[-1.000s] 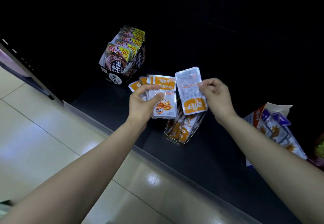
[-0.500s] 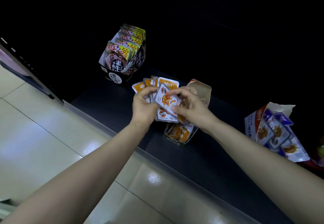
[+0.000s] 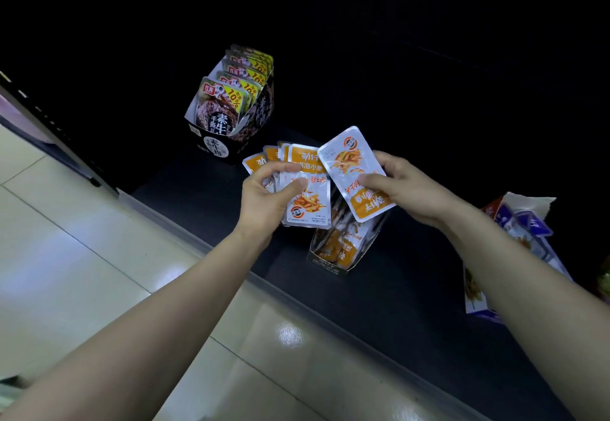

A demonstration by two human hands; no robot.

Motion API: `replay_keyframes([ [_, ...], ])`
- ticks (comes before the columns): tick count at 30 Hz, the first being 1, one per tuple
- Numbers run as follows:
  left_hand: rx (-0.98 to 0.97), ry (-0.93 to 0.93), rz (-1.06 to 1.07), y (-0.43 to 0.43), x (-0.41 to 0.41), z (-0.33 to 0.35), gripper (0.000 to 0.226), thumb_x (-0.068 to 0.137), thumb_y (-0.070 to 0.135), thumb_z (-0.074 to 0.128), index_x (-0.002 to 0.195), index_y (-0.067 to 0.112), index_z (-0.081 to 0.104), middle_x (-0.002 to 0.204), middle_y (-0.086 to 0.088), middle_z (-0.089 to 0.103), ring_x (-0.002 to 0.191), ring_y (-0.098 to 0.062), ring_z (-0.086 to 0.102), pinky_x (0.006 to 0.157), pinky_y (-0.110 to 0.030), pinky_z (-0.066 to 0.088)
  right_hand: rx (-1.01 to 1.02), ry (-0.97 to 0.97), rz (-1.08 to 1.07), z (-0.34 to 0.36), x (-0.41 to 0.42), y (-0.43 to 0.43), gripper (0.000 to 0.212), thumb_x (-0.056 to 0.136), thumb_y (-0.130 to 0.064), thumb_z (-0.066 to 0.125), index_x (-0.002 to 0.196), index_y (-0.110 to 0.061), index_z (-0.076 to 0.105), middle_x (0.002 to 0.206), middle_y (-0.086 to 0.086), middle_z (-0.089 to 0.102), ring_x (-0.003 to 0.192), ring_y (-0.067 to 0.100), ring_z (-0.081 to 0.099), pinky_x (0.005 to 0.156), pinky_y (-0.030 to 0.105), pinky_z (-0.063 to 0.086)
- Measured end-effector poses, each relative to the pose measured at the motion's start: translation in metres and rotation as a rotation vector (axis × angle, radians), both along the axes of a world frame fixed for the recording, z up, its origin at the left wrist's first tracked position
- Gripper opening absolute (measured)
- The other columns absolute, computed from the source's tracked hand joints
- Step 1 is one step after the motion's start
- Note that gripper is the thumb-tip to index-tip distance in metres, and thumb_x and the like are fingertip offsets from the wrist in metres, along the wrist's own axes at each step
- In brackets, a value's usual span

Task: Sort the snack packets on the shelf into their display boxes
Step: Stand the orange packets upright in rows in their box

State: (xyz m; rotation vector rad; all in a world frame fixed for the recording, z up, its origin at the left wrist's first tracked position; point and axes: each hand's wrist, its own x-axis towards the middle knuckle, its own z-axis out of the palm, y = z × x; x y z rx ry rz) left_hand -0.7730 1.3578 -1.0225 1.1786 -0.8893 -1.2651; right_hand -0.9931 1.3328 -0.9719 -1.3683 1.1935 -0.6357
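A: Head view. We've got the left grip [image 3: 267, 196] pinching a fan of orange packets [image 3: 308, 189], thumb across the front one, fingers curled over the far edge. The right grip [image 3: 406, 186] pinches a single packet [image 3: 355, 170], thumb on its face, fingers behind.

B: Where's the single against the fan?

A: Just right of it, its left edge overlapping the front packet. Its long axis runs upper-left to lower-right. The orange band sits at the near end and the round logo at the far end. The fan has the band far and the logo near, so we read the single as flipped end for end.

B: Then we'd judge it needs a half turn in the right grip before it joins the stack. Target box?

A: The orange display box [image 3: 343, 249] stands on the shelf [image 3: 396, 288] right under the single packet, mouth up, more orange packets inside. The right grip is nearer to it.

B: Text?

A: The fan's band reads 劲仔, and the line below looks like 深海小鱼. The small print is too fine to read. The black display box [image 3: 227, 137], far left, holds packets with 10% on yellow and 素牛, 手撕 in white. The blue and red box [image 3: 521, 222] is at far right, print unreadable.

B: Risk: it's glossy film, so we could slip packets out of the fan.
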Motion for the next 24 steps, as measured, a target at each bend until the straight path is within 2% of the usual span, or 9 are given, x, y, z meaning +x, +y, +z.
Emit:
replay_keyframes([
  [3, 0.006, -0.014, -0.014, -0.001, 0.000, 0.000, 0.018, 0.082, -0.001, 0.075, 0.092, 0.012, 0.069, 0.111, -0.014, 0.069, 0.094, -0.024, 0.071, 0.071, -0.032, 0.060, -0.029, 0.006, 0.006, 0.003, -0.003, -0.004, 0.035, 0.092, -0.008, 0.062, 0.125, -0.011, 0.050, 0.108, 0.009, 0.067, 0.083, 0.016, 0.068, 0.067, 0.026, 0.058],
  [5, 0.009, -0.022, -0.035, -0.001, 0.000, 0.001, 0.018, 0.081, 0.000, 0.075, 0.092, 0.014, 0.069, 0.110, -0.013, 0.069, 0.093, -0.024, 0.071, 0.071, -0.033, 0.060, -0.008, 0.089, 0.058, 0.004, -0.005, -0.003, 0.040, 0.086, -0.018, 0.068, 0.123, -0.016, 0.052, 0.104, 0.009, 0.069, 0.082, 0.017, 0.068, 0.059, 0.026, 0.054],
  [7, 0.012, -0.015, -0.059, -0.001, 0.001, 0.002, 0.019, 0.082, -0.002, 0.074, 0.091, 0.013, 0.069, 0.106, -0.010, 0.071, 0.091, -0.020, 0.072, 0.068, -0.032, 0.060, 0.022, 0.147, 0.136, 0.010, -0.011, -0.004, 0.040, 0.081, -0.027, 0.071, 0.119, -0.020, 0.060, 0.105, 0.005, 0.071, 0.087, 0.018, 0.069, 0.062, 0.028, 0.054],
  [11, 0.039, 0.002, -0.122, 0.001, 0.004, 0.002, 0.019, 0.081, -0.002, 0.074, 0.091, 0.013, 0.069, 0.096, -0.001, 0.073, 0.084, -0.016, 0.073, 0.062, -0.028, 0.058, 0.108, 0.205, 0.217, 0.023, -0.026, -0.009, 0.041, 0.079, -0.015, 0.074, 0.117, -0.024, 0.060, 0.102, 0.001, 0.073, 0.089, 0.015, 0.072, 0.069, 0.026, 0.058],
  [14, 0.027, -0.034, -0.182, 0.001, 0.002, 0.003, 0.018, 0.081, 0.000, 0.075, 0.094, 0.011, 0.069, 0.097, -0.003, 0.072, 0.083, -0.016, 0.073, 0.063, -0.028, 0.057, 0.120, 0.282, 0.286, 0.023, -0.026, -0.011, 0.029, 0.076, -0.007, 0.078, 0.103, -0.013, 0.068, 0.099, 0.011, 0.073, 0.084, 0.017, 0.071, 0.072, 0.023, 0.058],
  [16, -0.004, -0.064, -0.236, 0.001, -0.001, 0.003, 0.017, 0.081, 0.000, 0.075, 0.095, 0.008, 0.069, 0.094, -0.002, 0.072, 0.083, -0.016, 0.072, 0.065, -0.028, 0.057, 0.102, 0.342, 0.306, 0.022, -0.021, -0.012, 0.019, 0.075, -0.010, 0.080, 0.093, -0.013, 0.074, 0.096, 0.009, 0.075, 0.083, 0.016, 0.071, 0.071, 0.019, 0.055],
  [18, -0.030, -0.076, -0.279, 0.002, -0.004, 0.003, 0.015, 0.081, 0.000, 0.075, 0.094, 0.006, 0.069, 0.093, -0.001, 0.072, 0.085, -0.016, 0.071, 0.068, -0.029, 0.056, 0.092, 0.400, 0.311, 0.023, -0.017, -0.014, 0.020, 0.074, -0.015, 0.082, 0.093, -0.013, 0.075, 0.095, 0.005, 0.075, 0.085, 0.015, 0.072, 0.070, 0.018, 0.054],
  [22, -0.087, -0.128, -0.295, 0.004, -0.009, 0.004, 0.011, 0.082, 0.004, 0.075, 0.091, 0.000, 0.071, 0.089, 0.004, 0.072, 0.087, -0.008, 0.067, 0.075, -0.019, 0.052, 0.082, 0.467, 0.305, 0.024, -0.011, -0.018, 0.031, 0.070, -0.014, 0.086, 0.095, -0.013, 0.066, 0.095, 0.007, 0.073, 0.079, 0.015, 0.070, 0.066, 0.023, 0.055],
  [24, -0.077, -0.131, -0.291, 0.005, -0.011, 0.003, 0.015, 0.079, 0.002, 0.077, 0.092, -0.004, 0.070, 0.091, 0.000, 0.071, 0.087, -0.010, 0.068, 0.075, -0.022, 0.054, 0.045, 0.468, 0.247, 0.022, -0.005, -0.018, 0.038, 0.069, -0.012, 0.087, 0.095, -0.013, 0.059, 0.090, 0.007, 0.069, 0.075, 0.014, 0.067, 0.062, 0.024, 0.053],
])
